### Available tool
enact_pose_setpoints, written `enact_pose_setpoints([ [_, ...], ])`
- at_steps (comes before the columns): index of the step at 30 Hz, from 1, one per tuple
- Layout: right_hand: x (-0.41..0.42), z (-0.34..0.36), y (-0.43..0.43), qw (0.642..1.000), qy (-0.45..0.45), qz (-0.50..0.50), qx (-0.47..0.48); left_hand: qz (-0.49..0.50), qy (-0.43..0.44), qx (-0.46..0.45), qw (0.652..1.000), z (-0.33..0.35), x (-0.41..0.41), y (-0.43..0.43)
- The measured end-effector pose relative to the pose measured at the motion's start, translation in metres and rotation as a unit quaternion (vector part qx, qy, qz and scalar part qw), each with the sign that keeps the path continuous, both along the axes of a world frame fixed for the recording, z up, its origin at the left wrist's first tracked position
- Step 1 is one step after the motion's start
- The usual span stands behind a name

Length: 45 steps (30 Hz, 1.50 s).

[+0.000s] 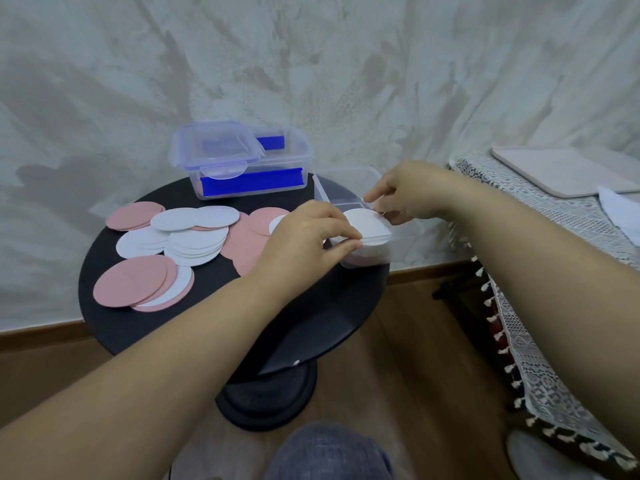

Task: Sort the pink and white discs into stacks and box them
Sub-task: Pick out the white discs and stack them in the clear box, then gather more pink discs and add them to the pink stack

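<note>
A stack of white discs (369, 225) sits in the near end of a clear open box (349, 183) at the right edge of the round black table (207, 327). My left hand (304, 233) pinches the stack's near-left edge. My right hand (408, 194) grips its far-right edge at the box rim. Loose pink discs (130, 284) and white discs (194, 245) lie overlapping across the table's left and middle. Some pink discs are partly hidden under my left hand.
A clear box with blue clips (249, 181) stands at the table's back, its lid (214, 147) resting tilted on top. A lace-covered table (540, 244) with a flat white tray (568, 169) stands to the right. Wall behind, wooden floor below.
</note>
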State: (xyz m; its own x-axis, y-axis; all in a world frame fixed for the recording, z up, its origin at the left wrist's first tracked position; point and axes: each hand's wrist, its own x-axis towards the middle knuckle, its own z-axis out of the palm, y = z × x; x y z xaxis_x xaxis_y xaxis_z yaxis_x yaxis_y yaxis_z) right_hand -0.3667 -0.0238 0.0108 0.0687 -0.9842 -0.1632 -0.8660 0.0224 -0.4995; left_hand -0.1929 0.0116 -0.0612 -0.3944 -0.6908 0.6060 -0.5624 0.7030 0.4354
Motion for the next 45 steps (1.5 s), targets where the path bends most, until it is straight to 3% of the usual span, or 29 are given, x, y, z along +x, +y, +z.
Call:
enact_pose_setpoints([
  [6, -0.001, 0.002, 0.001, 0.985, -0.127, -0.043, 0.105, 0.005, 0.022, 0.005, 1.000, -0.001, -0.001, 0.000],
  [18, -0.002, -0.002, 0.007, 0.976, -0.182, -0.049, 0.107, 0.014, 0.016, 0.018, 1.000, 0.002, -0.002, 0.002],
  [23, 0.001, 0.000, 0.015, 0.992, -0.123, -0.017, -0.018, 0.003, 0.071, 0.062, 0.996, 0.010, 0.007, 0.013],
  [28, 0.037, -0.002, 0.030, 0.962, -0.224, -0.001, -0.158, 0.086, 0.121, 0.120, 0.982, 0.015, 0.053, 0.030],
  [32, 0.093, -0.024, 0.041, 0.946, -0.290, 0.063, -0.128, 0.205, 0.132, 0.161, 0.956, 0.005, 0.112, 0.044],
  [37, 0.150, -0.056, 0.049, 0.966, -0.204, 0.145, -0.062, 0.323, 0.066, 0.193, 0.924, -0.013, 0.178, 0.054],
  [45, 0.195, -0.067, 0.044, 0.978, -0.058, 0.185, -0.072, 0.371, 0.017, 0.225, 0.901, -0.030, 0.206, 0.052],
])
